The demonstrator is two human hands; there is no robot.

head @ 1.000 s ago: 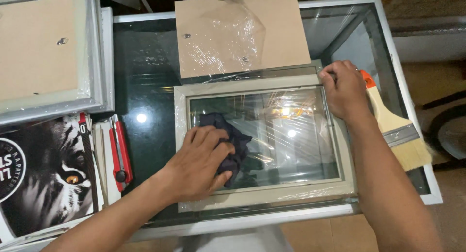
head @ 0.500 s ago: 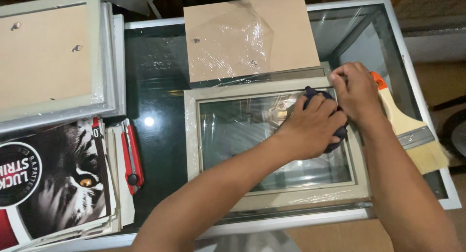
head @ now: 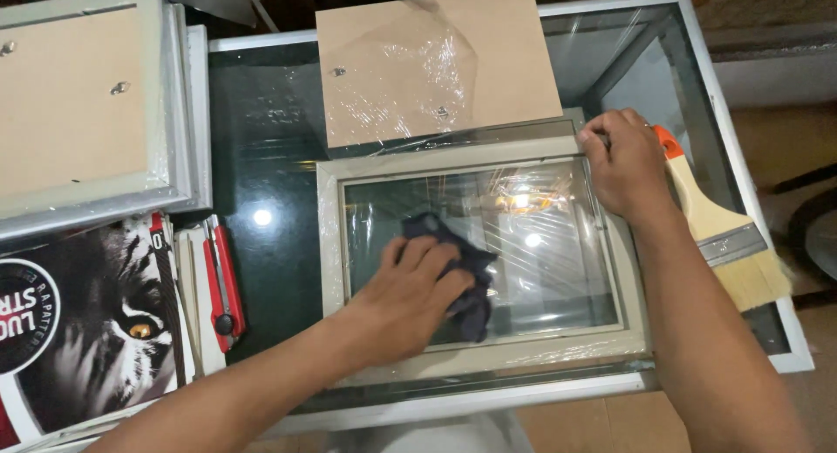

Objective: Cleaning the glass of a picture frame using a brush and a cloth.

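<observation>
Saw left hand pressed flat on dark cloth, fingers gripping it against glass of pale picture frame. Frame lay flat at centre of glass-topped surface. Right hand clamped on frame's upper right corner, fingers curled over edge. Wide paintbrush with orange-tipped handle lay just beside right wrist. Brown backing board under clear film sat above frame, touching it. Red utility knife rested left of frame, beside tiger poster.
</observation>
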